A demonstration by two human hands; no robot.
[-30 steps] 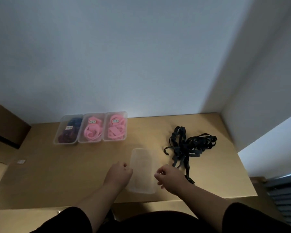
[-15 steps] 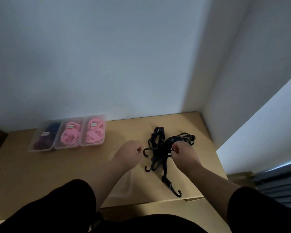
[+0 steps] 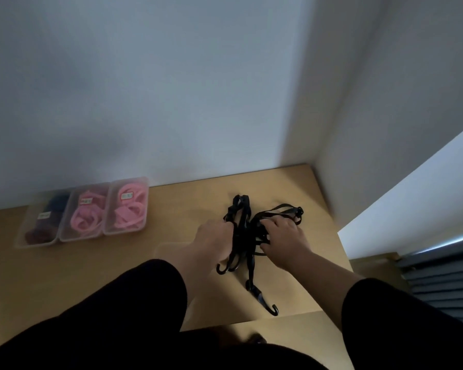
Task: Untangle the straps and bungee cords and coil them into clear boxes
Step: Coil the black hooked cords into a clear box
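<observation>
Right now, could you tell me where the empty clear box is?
In the head view, the empty clear box lies on the wooden table, left of the black cords, partly hidden behind the left forearm.

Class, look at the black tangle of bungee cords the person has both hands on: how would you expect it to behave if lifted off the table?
The black bungee tangle would probably sag and dangle, since its strands lie limp in loose loops. Its hooked ends may well snag other strands. It likely rises as one clump, because the left hand and right hand hold interlaced cords.
</observation>
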